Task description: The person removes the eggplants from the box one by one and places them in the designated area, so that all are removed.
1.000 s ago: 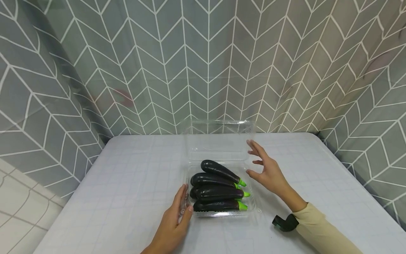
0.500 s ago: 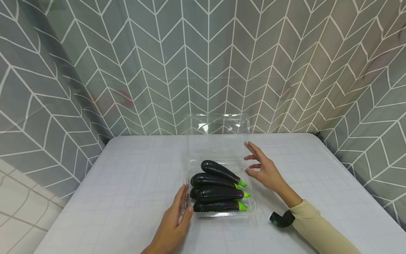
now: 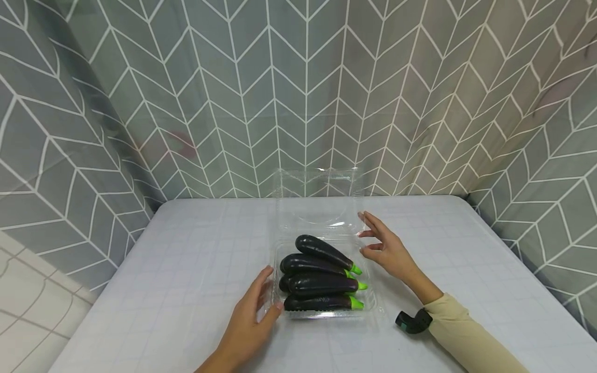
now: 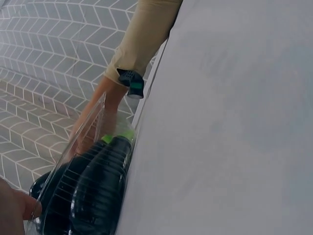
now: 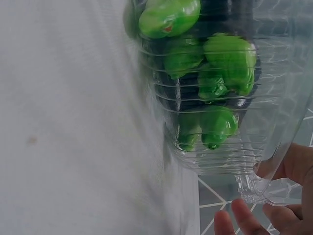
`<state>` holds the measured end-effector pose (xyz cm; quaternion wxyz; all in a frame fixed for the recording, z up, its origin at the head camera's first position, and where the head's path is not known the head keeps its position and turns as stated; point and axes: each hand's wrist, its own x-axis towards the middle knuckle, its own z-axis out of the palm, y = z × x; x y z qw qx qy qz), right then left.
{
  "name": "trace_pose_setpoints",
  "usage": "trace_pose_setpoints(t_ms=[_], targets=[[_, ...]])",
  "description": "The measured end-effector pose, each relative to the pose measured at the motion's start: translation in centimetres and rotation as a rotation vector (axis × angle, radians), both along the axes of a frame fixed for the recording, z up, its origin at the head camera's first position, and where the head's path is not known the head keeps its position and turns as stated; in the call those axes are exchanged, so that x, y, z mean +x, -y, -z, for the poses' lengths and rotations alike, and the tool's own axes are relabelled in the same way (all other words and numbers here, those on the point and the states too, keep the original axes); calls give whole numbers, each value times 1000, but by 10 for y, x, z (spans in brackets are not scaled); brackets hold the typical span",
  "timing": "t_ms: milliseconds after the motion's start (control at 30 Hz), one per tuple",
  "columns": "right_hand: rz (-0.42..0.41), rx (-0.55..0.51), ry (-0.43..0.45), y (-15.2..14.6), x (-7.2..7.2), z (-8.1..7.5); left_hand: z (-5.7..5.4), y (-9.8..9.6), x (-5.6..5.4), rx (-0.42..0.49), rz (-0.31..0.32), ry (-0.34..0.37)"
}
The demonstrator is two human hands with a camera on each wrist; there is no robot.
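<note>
Loosely spread, with a wide gap between thumb and fingers, the left hand (image 3: 247, 321) lies along the left wall of the clear container (image 3: 326, 314), its thumb tip at the near left corner. The right hand (image 3: 394, 254) is at the container's far right corner, thumb by the rim of the base and fingers apart near the edge of the transparent lid (image 3: 317, 207); whether it pinches the plastic there, I cannot tell. Inside the container's base lie the eggplants (image 3: 322, 283), glossy and almost black, with pale highlights along their rounded backs. Four show clearly, and the dark end of another peeks out at the container's left side. They lie roughly side by side across it, the farthest one slanting, all with thick ends to its left and bright green stem ends (image 3: 356, 303) to its right. Seen through the container's right wall, those green tips look smooth and shiny, one marked by a small reddish spot. Fine horizontal ribs run around the container's walls, and its lid rises from the far edge, see-through and catching faint glints. Under the container is a whitish table (image 3: 186, 285); to its near right are a black wrist device (image 3: 414, 322) and a beige sleeve (image 3: 471, 331); beyond it hangs a grey curtain (image 3: 308, 93) with white zigzag lines.
</note>
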<state>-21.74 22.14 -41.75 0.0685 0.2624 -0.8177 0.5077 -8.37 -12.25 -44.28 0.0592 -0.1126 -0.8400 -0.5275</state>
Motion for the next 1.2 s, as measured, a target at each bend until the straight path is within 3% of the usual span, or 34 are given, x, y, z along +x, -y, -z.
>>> trace_pose_setpoints(t_ms=[300,567,933,1067,1200], targets=[[-11,-2,58,-1,-1,2,6,11,-7,-29,64,-260],[25,16,107,-3,1,3,5,10,-8,-84,111,-258],[44,85,109,0,5,3,5,13,-7,-122,85,-217],[109,150,59,0,7,1,5,13,-8,-114,94,-219],[211,215,-54,3,11,-3,6,13,-8,-122,93,-221]])
